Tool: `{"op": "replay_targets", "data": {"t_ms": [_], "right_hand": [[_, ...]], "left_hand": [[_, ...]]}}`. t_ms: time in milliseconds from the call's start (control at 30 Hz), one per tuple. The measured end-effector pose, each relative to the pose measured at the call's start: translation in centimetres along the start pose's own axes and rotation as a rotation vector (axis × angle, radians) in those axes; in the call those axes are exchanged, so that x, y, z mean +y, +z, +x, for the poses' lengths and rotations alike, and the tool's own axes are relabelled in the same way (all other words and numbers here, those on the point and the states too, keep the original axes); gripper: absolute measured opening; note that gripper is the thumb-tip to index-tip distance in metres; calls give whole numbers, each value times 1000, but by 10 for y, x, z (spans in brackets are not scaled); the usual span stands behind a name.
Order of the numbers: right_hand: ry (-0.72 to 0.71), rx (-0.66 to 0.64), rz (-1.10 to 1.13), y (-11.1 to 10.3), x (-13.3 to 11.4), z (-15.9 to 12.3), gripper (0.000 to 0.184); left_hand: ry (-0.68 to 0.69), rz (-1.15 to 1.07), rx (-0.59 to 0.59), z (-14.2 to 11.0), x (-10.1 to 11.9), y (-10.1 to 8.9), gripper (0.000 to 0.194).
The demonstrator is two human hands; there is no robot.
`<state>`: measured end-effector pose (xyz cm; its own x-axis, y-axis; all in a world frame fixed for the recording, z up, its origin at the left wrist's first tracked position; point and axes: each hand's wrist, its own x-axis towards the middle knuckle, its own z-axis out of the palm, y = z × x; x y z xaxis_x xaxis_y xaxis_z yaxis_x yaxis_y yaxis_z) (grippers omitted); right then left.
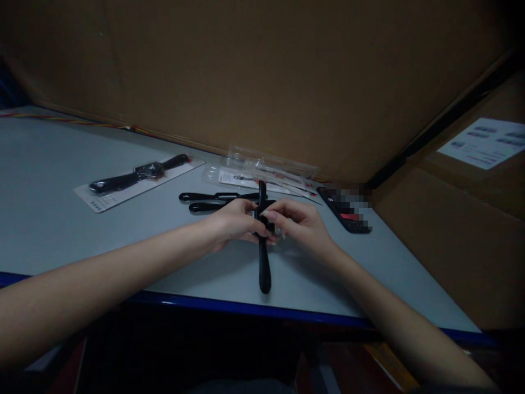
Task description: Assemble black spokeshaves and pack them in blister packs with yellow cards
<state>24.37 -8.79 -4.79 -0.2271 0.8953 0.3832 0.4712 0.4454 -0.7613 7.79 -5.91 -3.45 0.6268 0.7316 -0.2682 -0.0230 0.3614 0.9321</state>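
Note:
A black wristwatch point(264, 262) stands on edge across the grey table point(49, 180), its strap running toward me and away. My left hand point(235, 221) and my right hand point(297, 221) both pinch it at the watch body, fingers closed from either side. The watch face is hidden between my fingers.
Two more black watches point(213, 201) lie just behind my hands. A watch on a white card point(135, 178) lies at the left. Clear plastic packets point(266, 169) and a dark phone point(344, 210) sit at the back right. Cardboard walls point(451, 235) close in the back and right side.

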Motion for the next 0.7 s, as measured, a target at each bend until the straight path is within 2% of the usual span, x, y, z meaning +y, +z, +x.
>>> {"op": "replay_targets", "data": {"t_ms": [133, 233, 367, 567, 633, 700], "right_hand": [[54, -57, 100, -9, -1, 2, 21], [13, -72, 38, -12, 1, 3, 22], [6, -4, -91, -8, 3, 4, 18], [-118, 87, -307, -1, 1, 2, 31], [-158, 112, -340, -3, -2, 1, 35], [-172, 81, -303, -7, -4, 0, 36]], "left_hand": [[17, -32, -10, 3, 0, -3, 35], [19, -17, -2, 3, 0, -4, 36], [9, 21, 6, 0, 1, 0, 37], [43, 2, 6, -1, -2, 0, 37], [50, -16, 14, 1, -1, -2, 37], [43, -18, 30, 2, 0, -2, 36]]}}
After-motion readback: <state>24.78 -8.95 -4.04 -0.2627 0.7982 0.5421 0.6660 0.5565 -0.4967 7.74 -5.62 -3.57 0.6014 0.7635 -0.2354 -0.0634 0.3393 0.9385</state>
